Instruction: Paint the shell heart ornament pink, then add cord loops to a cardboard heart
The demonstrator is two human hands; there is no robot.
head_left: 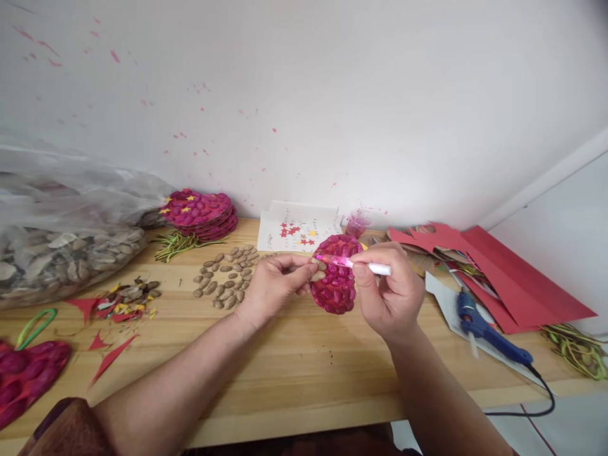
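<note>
Head view put the magenta nut-covered disc [338,288] between the person's two hands, over the wooden table [294,380]. I saw the left hand [274,283] pinching at the disc's left edge, beside two tan nuts [318,276]; whether thumb and finger pressed on a nut or on the rim alone, I couldn't tell. On the disc's right side, the right hand [390,290] had its fingers closed round a white-handled brush [379,268], the pink tip laid across the disc toward those nuts. To me the step in hand looked like colouring the bare nuts, and the next stroke seemed to call for a steady rim and a light, turning brush. Left of the disc lay loose nuts [227,294]; farther left and behind it, a stack of similar discs [199,214]; just behind it, a pink-stained cup [357,223]; well to its right, a blue glue gun [491,334].
</note>
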